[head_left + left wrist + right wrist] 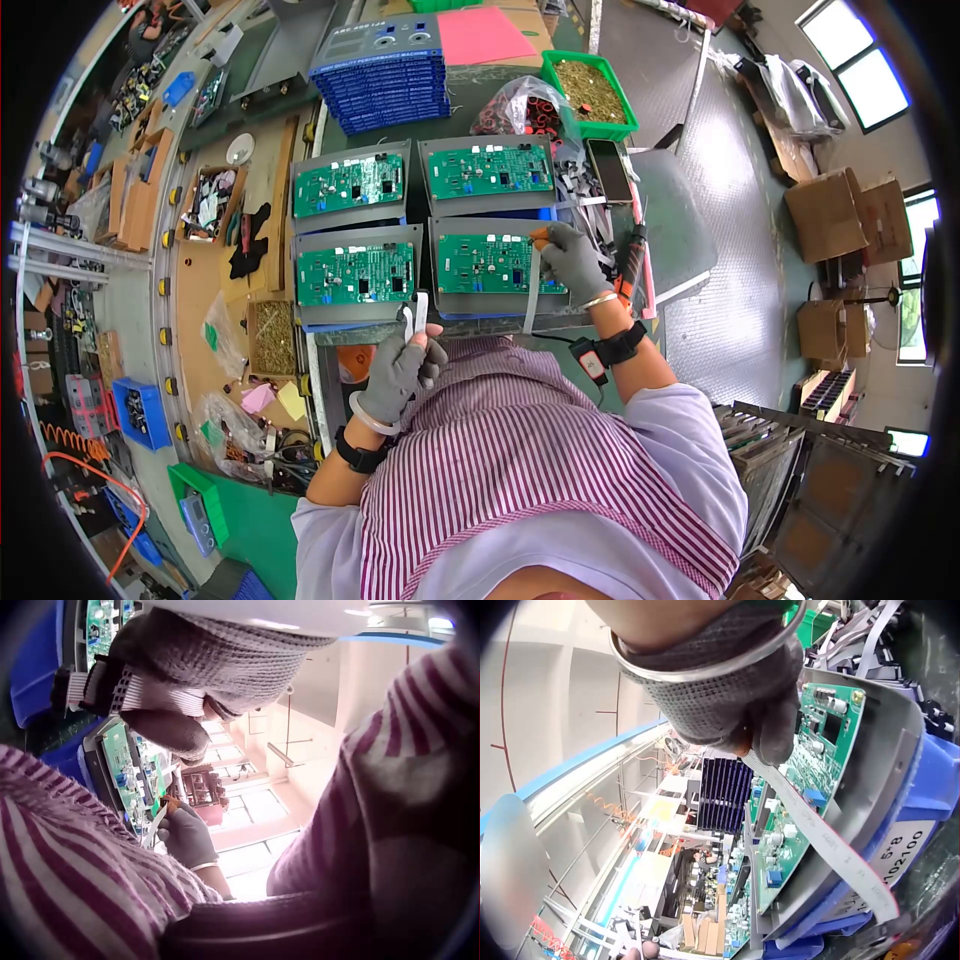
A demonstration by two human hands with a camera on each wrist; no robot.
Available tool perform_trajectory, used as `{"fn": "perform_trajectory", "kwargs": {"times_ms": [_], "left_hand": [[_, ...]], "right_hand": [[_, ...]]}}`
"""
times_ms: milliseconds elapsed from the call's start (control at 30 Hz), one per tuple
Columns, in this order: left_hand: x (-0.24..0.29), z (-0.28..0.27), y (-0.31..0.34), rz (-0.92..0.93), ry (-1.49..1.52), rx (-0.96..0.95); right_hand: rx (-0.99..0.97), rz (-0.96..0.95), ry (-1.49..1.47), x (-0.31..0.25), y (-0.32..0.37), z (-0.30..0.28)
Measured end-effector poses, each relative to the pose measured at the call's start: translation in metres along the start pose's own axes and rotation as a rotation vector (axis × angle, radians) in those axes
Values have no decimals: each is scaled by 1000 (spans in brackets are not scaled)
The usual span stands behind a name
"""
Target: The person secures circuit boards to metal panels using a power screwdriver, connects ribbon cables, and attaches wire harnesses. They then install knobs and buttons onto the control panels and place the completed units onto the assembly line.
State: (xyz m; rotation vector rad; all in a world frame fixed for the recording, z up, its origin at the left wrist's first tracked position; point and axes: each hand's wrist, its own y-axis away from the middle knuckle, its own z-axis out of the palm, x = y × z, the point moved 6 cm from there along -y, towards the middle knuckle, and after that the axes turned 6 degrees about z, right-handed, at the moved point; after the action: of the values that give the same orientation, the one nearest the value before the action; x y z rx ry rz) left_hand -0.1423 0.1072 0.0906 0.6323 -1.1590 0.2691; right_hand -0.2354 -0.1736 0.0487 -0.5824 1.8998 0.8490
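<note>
A long flat grey cable (533,292) lies across the right edge of the near right circuit board (478,262), its lower end reaching the bench edge in front of that board. The right hand (577,264), in a grey glove with bare fingertips, pinches the upper end of this cable at the board's right edge, thumb and finger closed together. In the right wrist view the cable runs slanting from the fingertips over the board and past the rim of its grey panel (889,769), with a labelled blue bin (937,780) below.

Left of and nearer the body than that board, the left hand (393,372), gloved alike, holds a short flat cable (421,313) with its fingers curled round it; a black plug (103,685) shows on this cable in the left wrist view.

Beside the near right board, to its left, is the near left board (352,275). Behind it is the far right board (490,170), with the far left board (345,187) diagonally beyond. Right of it are loose cables (588,212), a phone (609,170) and an orange-handled tool (631,264). Farther back stand a stack of blue panels (385,95), a clear bag of red rings (525,108) and a green basket (624,129).
</note>
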Motion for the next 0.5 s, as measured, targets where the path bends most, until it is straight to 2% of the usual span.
{"fn": "perform_trajectory", "kwargs": {"times_ms": [67,100,200,233,367,467,500], "left_hand": [[1,1,1,12,-9,30],[-1,0,2,5,-4,27],[-7,-3,3,-4,2,23],[-8,-3,4,-3,-5,25],[-9,0,1,-22,-1,18],[-4,5,-2,-26,2,-7],[-4,7,-4,-23,6,-24]], "right_hand": [[24,3,31,1,-4,-9],[88,-88,85,2,-6,-16],[35,85,98,7,-8,-28],[32,84,80,7,-8,-28],[76,-32,269,12,-14,-23],[188,-127,498,8,-13,-21],[172,-114,469,10,-14,-20]]}}
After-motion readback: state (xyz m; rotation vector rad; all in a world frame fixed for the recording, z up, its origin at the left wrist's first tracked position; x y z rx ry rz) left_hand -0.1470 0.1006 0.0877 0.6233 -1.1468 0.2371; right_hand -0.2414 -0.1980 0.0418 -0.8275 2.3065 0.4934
